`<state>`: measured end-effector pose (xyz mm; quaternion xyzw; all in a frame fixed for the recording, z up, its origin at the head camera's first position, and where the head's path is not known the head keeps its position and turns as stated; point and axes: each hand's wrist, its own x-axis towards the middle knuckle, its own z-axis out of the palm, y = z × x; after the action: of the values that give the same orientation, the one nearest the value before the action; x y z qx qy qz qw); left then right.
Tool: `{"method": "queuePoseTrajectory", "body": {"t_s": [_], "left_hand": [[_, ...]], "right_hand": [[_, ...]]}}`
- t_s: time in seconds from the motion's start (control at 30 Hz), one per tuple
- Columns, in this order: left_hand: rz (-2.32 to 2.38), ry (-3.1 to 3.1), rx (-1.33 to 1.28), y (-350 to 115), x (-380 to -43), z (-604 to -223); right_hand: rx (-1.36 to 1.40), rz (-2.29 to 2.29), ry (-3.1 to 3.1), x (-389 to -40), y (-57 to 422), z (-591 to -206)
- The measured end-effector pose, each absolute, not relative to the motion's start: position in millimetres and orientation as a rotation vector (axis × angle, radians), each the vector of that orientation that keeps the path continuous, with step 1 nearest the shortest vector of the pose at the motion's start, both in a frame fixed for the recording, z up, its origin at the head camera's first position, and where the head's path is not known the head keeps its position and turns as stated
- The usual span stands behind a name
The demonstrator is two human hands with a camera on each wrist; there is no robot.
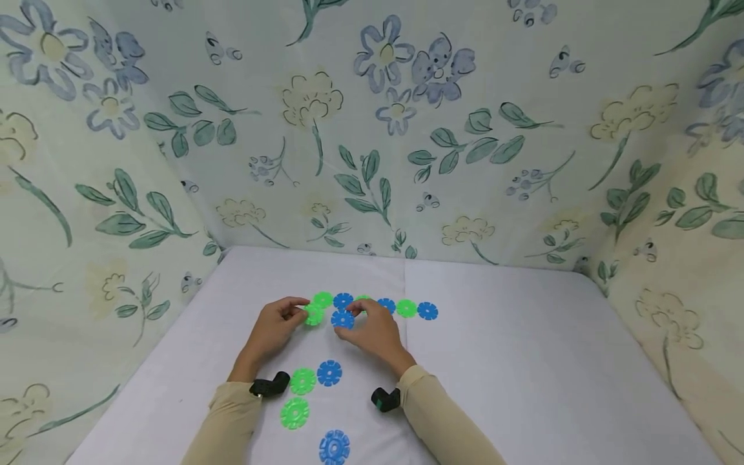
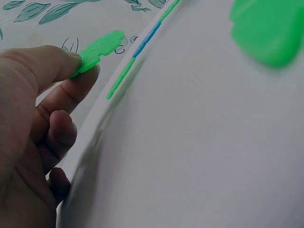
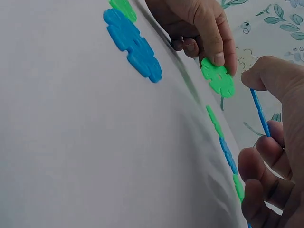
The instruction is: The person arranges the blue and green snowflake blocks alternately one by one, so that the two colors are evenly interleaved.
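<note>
My left hand [image 1: 278, 327] pinches a green notched plastic disc [image 1: 314, 315] by its edge, thumb on one face, as the left wrist view shows. The disc is lifted off the cloth. My right hand [image 1: 374, 329] holds a blue notched disc [image 1: 342, 319] by opposite edges, between thumb and a finger. In the right wrist view that blue disc [image 3: 260, 113] appears edge-on, apart from the green disc [image 3: 218, 78] in the left hand. Behind both hands, several discs lie in a row of alternating green [image 1: 406, 308] and blue [image 1: 427, 310]; right-hand fingers partly hide some.
Nearer me lie two loose green discs, one [image 1: 303, 381] beside a blue disc [image 1: 329, 372], the other [image 1: 294, 413] closer. Another blue disc [image 1: 334, 447] is at the bottom edge. White cloth [image 1: 523, 361] covers the table; a floral curtain [image 1: 407, 187] stands around it.
</note>
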<state>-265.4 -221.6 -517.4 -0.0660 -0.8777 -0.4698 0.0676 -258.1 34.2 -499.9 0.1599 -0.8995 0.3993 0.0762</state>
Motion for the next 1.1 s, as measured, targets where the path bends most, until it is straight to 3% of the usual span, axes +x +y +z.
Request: {"method": "queuePoseTrajectory", "body": {"t_s": [1.1], "left_hand": [[-1.148,-2.731,-0.262,-219.6,-266.3,-527.5]], "right_hand": [[0.342,0.919,-2.864,-272.7,16.4,-516.6]]}}
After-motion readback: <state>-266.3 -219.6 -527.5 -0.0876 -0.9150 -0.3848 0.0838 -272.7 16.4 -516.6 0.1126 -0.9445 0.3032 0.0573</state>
